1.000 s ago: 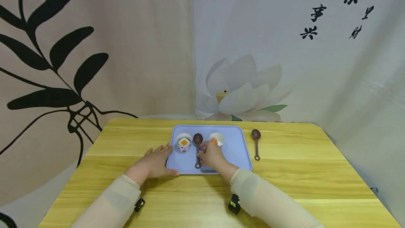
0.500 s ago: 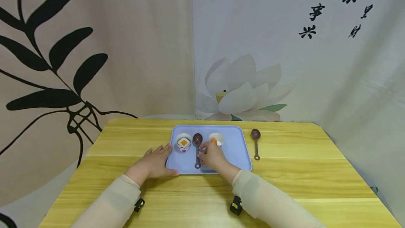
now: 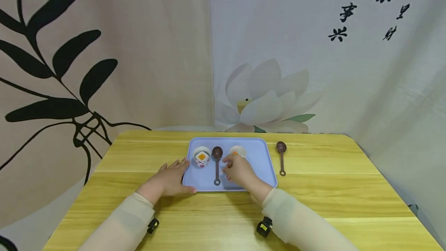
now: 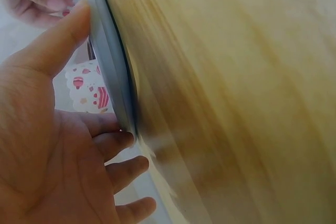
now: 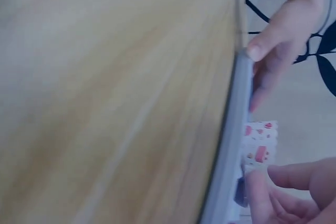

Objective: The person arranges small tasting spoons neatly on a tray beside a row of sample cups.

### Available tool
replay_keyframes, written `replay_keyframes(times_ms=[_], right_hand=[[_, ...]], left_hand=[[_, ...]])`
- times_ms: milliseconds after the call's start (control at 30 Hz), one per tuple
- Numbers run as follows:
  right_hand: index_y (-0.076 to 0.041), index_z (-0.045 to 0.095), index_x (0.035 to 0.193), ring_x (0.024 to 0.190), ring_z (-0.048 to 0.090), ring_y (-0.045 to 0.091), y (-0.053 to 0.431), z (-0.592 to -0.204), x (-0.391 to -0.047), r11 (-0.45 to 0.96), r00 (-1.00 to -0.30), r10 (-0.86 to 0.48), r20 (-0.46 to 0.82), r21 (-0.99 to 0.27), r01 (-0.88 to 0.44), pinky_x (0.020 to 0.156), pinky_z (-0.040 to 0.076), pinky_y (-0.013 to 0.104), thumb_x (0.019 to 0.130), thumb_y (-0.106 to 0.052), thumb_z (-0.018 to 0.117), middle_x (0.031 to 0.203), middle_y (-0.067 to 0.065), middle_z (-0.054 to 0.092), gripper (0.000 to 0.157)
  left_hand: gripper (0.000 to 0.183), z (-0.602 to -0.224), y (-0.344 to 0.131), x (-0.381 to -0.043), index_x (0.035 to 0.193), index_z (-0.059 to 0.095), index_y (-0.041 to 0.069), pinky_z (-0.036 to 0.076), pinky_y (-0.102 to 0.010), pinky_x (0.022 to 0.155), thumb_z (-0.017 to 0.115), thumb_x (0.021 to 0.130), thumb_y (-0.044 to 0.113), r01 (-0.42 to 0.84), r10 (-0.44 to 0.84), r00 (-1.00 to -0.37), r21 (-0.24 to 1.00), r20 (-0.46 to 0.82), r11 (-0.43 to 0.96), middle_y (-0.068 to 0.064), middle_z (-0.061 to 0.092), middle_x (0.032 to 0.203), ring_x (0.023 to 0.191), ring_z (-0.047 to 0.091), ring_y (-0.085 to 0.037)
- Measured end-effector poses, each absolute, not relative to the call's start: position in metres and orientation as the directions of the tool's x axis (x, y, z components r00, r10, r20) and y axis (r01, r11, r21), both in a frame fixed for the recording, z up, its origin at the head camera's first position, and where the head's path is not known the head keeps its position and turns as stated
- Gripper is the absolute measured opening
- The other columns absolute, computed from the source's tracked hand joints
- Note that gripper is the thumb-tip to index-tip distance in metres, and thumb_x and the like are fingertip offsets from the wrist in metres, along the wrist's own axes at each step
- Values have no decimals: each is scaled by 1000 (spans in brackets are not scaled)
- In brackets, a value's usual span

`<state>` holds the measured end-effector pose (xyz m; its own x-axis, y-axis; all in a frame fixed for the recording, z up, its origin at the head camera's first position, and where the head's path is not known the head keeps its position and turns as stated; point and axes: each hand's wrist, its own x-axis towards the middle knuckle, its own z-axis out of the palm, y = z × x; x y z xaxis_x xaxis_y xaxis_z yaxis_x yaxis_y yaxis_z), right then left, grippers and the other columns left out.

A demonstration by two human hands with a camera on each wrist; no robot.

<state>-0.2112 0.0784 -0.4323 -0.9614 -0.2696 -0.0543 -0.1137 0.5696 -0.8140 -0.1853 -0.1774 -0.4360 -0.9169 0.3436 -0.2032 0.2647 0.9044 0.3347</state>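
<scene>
On the table lies a light blue tray (image 3: 263, 169) with two paper baking cups and a brown spoon (image 3: 217, 152) between them. The left cup (image 3: 202, 162) is white with red prints and has a white-and-orange piece inside. Behind my right fingers, the right cup (image 3: 241, 150) is partly hidden, a bit of orange showing in it. My left hand (image 3: 170, 179) rests at the tray's front left corner, thumb on the front rim and fingers along the left side. My right hand (image 3: 242, 170) hovers over the tray just right of the spoon's handle, fingers loosely bent, holding nothing.
A second brown spoon (image 3: 281, 148) lies on the wooden table (image 3: 334, 189) to the right of the tray. Behind the table hangs a curtain (image 3: 167, 49) with printed leaves, a lotus and black characters.
My right hand has let go of the spoon's handle and shifted slightly right, covering more of the right cup. The left hand keeps its place at the tray corner.
</scene>
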Motion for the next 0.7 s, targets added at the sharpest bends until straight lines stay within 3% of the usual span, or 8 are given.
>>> replay_keyframes(times_ms=[467, 700], right_hand=[[4, 66, 117, 65, 67, 18, 97, -407, -207, 577, -954, -287, -86, -811, -100, 57, 58, 27, 93, -5, 69, 88, 7, 65, 25], [2, 68, 116, 75, 71, 32, 105, -399, -206, 540, -958, -266, -104, -840, -59, 60, 60, 30, 94, -3, 66, 91, 8, 66, 22]], left_hand=[[111, -435, -176, -186, 154, 30, -4, 15, -68, 115, 72, 80, 65, 267, 346, -916, 335, -203, 903, -23, 27, 161, 146, 25, -47], [111, -435, -177, -186, 155, 29, -4, 15, -67, 116, 72, 79, 66, 263, 343, -917, 335, -206, 905, -23, 26, 161, 146, 25, -46]])
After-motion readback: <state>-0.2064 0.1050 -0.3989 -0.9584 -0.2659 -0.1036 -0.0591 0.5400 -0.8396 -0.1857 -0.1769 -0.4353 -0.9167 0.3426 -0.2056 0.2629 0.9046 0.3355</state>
